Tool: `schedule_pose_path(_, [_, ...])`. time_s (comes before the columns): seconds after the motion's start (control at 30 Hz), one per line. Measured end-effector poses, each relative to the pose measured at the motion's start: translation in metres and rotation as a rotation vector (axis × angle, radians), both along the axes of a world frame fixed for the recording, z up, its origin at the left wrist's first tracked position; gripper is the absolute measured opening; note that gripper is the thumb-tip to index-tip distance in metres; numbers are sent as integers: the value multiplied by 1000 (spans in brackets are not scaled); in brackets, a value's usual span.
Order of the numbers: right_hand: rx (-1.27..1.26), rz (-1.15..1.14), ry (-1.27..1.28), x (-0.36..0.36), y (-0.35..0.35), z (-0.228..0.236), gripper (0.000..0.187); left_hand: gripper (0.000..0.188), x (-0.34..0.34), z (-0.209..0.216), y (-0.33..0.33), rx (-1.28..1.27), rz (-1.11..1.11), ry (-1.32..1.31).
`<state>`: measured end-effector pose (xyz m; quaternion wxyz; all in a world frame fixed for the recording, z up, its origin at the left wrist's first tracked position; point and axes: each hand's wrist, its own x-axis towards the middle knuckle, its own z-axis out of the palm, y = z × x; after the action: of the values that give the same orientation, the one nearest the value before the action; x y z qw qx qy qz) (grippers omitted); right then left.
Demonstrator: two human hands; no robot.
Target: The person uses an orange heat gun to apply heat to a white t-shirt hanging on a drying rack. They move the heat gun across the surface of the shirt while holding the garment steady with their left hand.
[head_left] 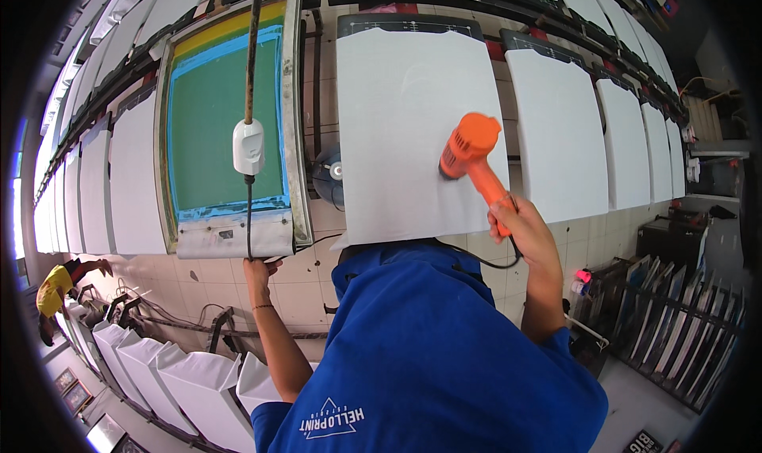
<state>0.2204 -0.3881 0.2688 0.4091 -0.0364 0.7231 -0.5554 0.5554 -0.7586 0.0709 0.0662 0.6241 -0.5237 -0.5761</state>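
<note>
My right hand (pixel 517 224) is wrapped round the handle of an orange heat gun (pixel 474 139). Its nozzle points down at the white fabric (pixel 405 119) stretched over a flat board in front of me; I cannot tell if it touches. From the handle a black cord loops below my wrist. At the lower edge of a framed screen, my left hand (pixel 259 270) is closed on a black cable (pixel 250 215). That cable runs up to a white plug connector (pixel 248 147) hanging on a cord in front of the screen.
The printing screen (pixel 226 119), green with blue tape, lies on the left. Rows of white-covered boards (pixel 556 135) stretch to both sides. A fan (pixel 329 175) stands below, between screen and board. Another person in yellow (pixel 54 290) is at far left. Racked frames (pixel 675 318) stand at right.
</note>
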Motion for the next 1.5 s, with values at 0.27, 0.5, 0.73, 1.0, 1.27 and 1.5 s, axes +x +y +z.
schedule_pose_path(0.27, [32,-4,-26,-8,10,2,26,38,-1,6,0,20,-17,-13])
schedule_pose_path(0.5, [9,-25,-9,2,18,-1,25,37,4,-5,-4,35,-21,-18])
schedule_pose_path(0.73, [1,-142,7,-1,17,-7,25,37,0,3,-1,31,-64,-56])
schedule_pose_path(1.0, [-20,-177,39,2,27,-12,25,38,-2,8,0,30,-48,-42])
schedule_pose_path(1.27, [47,-214,-3,13,44,-3,28,37,0,3,1,-13,-88,-34])
schedule_pose_path(1.5, [68,-257,-15,23,54,0,27,35,14,-16,-8,-5,-117,-106])
